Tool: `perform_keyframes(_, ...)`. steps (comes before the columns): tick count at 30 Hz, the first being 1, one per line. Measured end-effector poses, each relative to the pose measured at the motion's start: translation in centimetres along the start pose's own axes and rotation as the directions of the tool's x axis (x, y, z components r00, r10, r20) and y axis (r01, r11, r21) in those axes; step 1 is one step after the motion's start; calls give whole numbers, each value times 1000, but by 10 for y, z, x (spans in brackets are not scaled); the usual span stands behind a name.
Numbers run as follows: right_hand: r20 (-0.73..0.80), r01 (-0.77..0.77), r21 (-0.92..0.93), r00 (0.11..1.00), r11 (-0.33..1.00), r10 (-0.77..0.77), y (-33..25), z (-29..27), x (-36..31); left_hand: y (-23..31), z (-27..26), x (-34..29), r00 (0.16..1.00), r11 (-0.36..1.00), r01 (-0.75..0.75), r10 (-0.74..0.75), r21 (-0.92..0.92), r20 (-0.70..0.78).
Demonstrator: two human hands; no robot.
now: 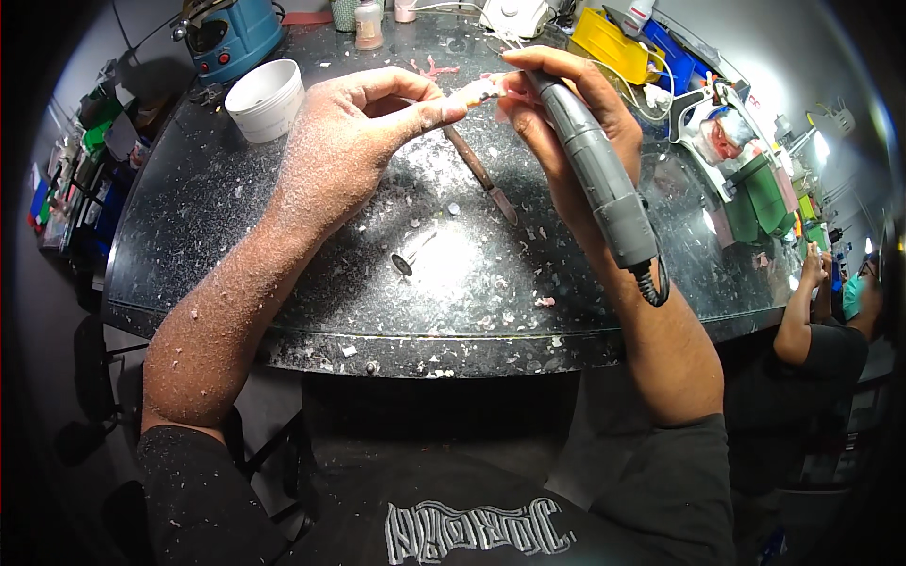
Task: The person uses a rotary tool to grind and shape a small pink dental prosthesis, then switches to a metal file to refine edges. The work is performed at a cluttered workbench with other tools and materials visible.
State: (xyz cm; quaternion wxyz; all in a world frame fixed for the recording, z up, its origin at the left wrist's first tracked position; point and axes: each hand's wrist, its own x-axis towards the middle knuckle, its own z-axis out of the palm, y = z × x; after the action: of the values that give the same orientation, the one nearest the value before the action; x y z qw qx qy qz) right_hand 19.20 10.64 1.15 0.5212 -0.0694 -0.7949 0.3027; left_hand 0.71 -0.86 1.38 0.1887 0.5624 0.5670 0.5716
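Observation:
My left hand [351,127], dusted with white powder like its forearm, pinches a small pink-and-white piece [487,91] that looks like part of a denture. My right hand [615,121] is wrapped round a grey rotary handpiece [587,156], its cord end slanting down toward me. The handpiece's working tip is hidden behind the fingers, close to the pink piece. Below the hands lies a wooden-handled knife [474,162] with a short blade. A small disc on a metal shank [403,264] rests nearer me, amid white dust and shavings.
A white tub [265,100] and a blue machine [236,40] stand at the back left, near a small bottle [368,26]. Yellow [615,45] and green [761,196] bins sit along the right. The dark tabletop [311,351] curves in front of me. A co-worker's arm [797,325] shows far right.

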Motion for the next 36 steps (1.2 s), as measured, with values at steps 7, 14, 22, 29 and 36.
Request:
perform_keyframes(7,-27,22,14,999,1000,-22,1,-4,3,7,-10,2,991,980,-120,128,160,-40)
perform_keyframes(14,55,51,111,997,993,-57,1,3,3,-1,-2,4,979,975,24,23,-223,204)
perform_keyframes(22,-62,-18,114,998,993,25,-16,-6,8,-6,3,4,976,909,153,-77,-388,206)
perform_keyframes(29,41,-72,300,997,951,62,-18,1,2,-12,3,5,984,901,123,-56,-416,169)
perform_keyframes(36,54,-10,243,999,970,-3,-17,0,1,-9,3,2,992,935,59,-17,-349,121)
